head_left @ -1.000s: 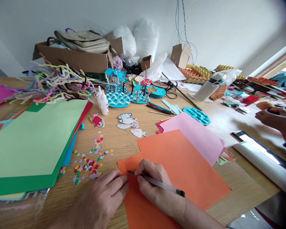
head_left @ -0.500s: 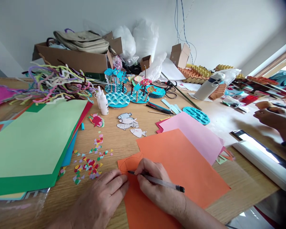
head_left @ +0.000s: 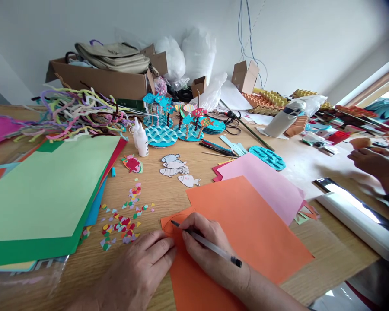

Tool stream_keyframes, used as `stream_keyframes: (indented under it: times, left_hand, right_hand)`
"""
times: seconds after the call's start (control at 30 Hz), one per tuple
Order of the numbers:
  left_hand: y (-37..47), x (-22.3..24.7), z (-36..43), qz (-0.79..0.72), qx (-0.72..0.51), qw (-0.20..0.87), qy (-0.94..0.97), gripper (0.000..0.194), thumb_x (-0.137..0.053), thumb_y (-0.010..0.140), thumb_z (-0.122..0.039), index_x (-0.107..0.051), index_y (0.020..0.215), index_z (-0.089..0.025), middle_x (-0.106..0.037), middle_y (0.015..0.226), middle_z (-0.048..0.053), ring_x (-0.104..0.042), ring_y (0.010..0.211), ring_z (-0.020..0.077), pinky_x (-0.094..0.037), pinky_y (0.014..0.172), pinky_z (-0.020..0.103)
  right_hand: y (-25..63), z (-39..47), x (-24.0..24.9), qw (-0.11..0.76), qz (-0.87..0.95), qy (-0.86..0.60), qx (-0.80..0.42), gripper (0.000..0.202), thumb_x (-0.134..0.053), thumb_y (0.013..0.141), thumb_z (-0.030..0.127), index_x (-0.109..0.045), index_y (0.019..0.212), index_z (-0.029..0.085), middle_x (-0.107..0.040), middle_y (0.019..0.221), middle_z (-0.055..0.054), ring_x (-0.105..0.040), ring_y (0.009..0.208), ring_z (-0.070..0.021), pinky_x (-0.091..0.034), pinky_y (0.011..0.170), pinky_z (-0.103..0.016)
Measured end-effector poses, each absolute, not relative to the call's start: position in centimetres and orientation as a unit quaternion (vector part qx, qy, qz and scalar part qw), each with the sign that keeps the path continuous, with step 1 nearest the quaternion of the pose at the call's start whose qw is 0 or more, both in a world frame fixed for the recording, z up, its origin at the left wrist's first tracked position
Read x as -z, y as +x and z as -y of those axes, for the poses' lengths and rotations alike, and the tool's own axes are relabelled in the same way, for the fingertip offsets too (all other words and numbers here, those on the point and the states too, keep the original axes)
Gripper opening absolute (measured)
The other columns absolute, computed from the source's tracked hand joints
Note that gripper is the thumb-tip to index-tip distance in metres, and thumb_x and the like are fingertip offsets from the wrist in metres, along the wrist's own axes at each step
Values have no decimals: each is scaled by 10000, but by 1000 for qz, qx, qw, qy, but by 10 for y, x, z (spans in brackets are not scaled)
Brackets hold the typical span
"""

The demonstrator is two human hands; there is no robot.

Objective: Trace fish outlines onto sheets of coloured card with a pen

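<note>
A black-tipped pen (head_left: 210, 246) is pinched in my right hand (head_left: 210, 255), its point on the orange paper (head_left: 246, 220). Thin drawn lines, part of a rounded outline, show at the paper's upper left corner, partly hidden by my fingers. My left hand (head_left: 139, 268) lies flat at the paper's left edge, fingers stretched out and holding nothing. Just beyond it, small coloured confetti pieces (head_left: 125, 224) are scattered on the wood. Several white paper fish cutouts (head_left: 175, 165) lie farther back, beside a red fish cutout (head_left: 132, 164).
Green sheets (head_left: 55, 190) are stacked at left, near a pile of pipe cleaners (head_left: 81, 108). Glue bottles (head_left: 141, 141) and blue fish decorations (head_left: 160, 134) stand behind. Pink paper (head_left: 262, 181) lies right of centre. Another person's hand (head_left: 372, 162) is at far right, near a white device (head_left: 356, 224).
My right hand has shifted slightly left and away from me, carrying the pen tip up along the drawn outline. My left hand stays in place.
</note>
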State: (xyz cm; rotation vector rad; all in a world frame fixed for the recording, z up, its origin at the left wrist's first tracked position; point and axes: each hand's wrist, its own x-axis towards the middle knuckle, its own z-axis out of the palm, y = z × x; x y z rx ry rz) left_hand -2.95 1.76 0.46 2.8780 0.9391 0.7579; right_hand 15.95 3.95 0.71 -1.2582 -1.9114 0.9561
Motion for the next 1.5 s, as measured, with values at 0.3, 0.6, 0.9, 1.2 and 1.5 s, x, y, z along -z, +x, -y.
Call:
stream_keyframes:
  times: [0.3, 0.6, 0.9, 1.2, 1.5]
  left_hand:
    - [-30, -6, -17, -308, -237, 14, 922, 392, -250, 944, -114, -578, 1148, -182, -628, 1041, 13, -511, 979, 182, -474, 829, 286]
    - [-27, -5, -19, -314, -272, 19, 909, 413, -211, 975, -153, -605, 1097, -176, -640, 1002, 14, -509, 964, 172, -477, 806, 267]
    - [-27, -12, -19, -305, -266, 0, 915, 401, -240, 947, -100, -616, 1074, -159, -653, 987, 9, -516, 955, 169, -472, 792, 252]
    - [-27, -7, -19, -312, -265, 8, 912, 424, -212, 968, -134, -618, 1086, -166, -649, 1007, 12, -515, 966, 179, -470, 798, 269]
    - [-27, -10, -18, -304, -262, 6, 916, 397, -245, 946, -110, -612, 1089, -165, -649, 996, 15, -522, 963, 171, -484, 797, 257]
  right_hand:
    - [160, -41, -10, 330, 731, -475, -363, 144, -437, 712, 72, -490, 758, 197, -519, 576, 50, -443, 469, -76, -347, 466, -172]
    - [165, -38, -16, 325, 723, -457, -403, 134, -398, 667, 77, -445, 700, 197, -381, 507, 77, -321, 418, -68, -266, 413, -178]
    - [165, -36, -17, 326, 719, -462, -405, 123, -397, 686, 87, -442, 716, 198, -367, 504, 81, -307, 418, -71, -273, 421, -186]
    - [165, -36, -21, 321, 718, -456, -417, 129, -402, 678, 83, -434, 710, 204, -352, 499, 84, -305, 415, -73, -254, 409, -186]
    - [166, -36, -21, 316, 717, -460, -418, 119, -405, 680, 91, -445, 709, 200, -374, 509, 76, -324, 428, -76, -264, 415, -185]
